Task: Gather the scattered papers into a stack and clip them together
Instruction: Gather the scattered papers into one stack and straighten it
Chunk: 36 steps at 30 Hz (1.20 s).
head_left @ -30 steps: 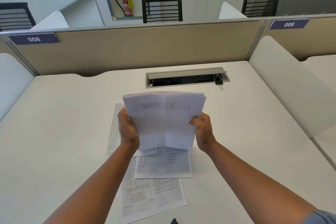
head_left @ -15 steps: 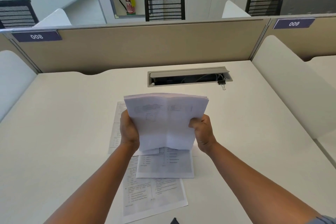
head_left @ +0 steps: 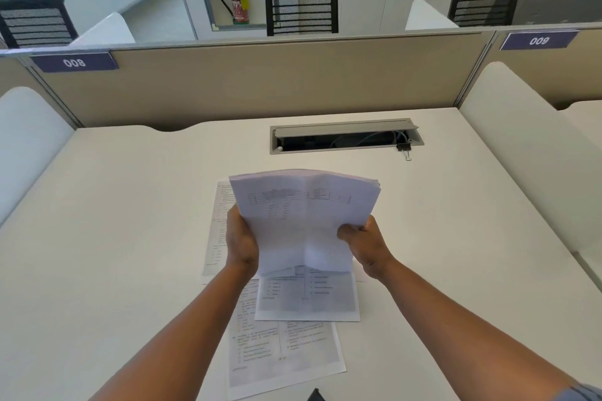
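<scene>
Pale and wide, the office surface [head_left: 130, 238] runs back to a beige partition, with a cable tray [head_left: 345, 137] let into it near the far edge. Above its middle the stack of papers [head_left: 303, 221] is held upright, sagging along a central crease. The left hand [head_left: 241, 241] has its grip clamped on the stack's left edge and the right hand [head_left: 365, 244] pinches the right edge, thumb on the near face. Three loose sheets [head_left: 286, 352] lie flat below and toward the person, overlapping, one reaching out past the left hand. The binder clip [head_left: 404, 148] sits at the tray's right end, well beyond the stack and off to the right, so the right hand is plainly the nearer one to it. The stack's long axis stands roughly vertical, its top edge tipped toward the tray. Gathering looks unfinished, so the sheets underneath probably come before the clip.
</scene>
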Each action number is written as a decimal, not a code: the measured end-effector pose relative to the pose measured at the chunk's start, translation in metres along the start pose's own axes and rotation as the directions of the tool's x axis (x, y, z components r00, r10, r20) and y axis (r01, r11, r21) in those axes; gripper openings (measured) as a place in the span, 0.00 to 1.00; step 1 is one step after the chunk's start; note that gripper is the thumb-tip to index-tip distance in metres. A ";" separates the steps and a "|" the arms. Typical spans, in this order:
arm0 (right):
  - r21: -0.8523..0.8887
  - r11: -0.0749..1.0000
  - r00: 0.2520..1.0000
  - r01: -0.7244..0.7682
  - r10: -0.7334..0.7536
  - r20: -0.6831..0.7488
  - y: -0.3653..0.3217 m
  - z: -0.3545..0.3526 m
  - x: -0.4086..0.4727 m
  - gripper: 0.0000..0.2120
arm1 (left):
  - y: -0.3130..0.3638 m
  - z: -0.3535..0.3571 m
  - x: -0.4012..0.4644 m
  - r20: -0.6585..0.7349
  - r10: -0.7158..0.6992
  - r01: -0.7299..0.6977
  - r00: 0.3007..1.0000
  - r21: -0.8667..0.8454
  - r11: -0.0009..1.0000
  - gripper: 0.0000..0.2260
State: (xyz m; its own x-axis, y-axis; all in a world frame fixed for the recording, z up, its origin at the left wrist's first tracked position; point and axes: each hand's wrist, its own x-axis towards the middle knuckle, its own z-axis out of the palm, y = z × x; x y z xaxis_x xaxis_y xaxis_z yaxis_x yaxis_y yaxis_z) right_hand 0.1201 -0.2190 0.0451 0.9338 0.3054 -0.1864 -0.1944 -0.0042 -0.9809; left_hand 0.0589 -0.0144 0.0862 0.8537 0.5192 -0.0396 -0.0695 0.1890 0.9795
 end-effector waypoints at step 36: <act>-0.008 0.960 0.955 -0.279 0.278 0.101 -0.006 0.018 0.021 0.13 | -0.021 -0.051 0.029 0.160 -0.446 0.410 0.881 0.213 0.887 0.33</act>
State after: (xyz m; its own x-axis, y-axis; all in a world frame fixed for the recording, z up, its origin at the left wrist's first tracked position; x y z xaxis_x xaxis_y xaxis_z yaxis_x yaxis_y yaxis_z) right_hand 0.1356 -0.1958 0.0481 0.8074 0.3869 -0.4454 -0.4447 -0.0969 -0.8904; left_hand 0.0586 0.0389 0.0542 0.8655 0.2395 -0.4400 0.3985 0.2031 0.8944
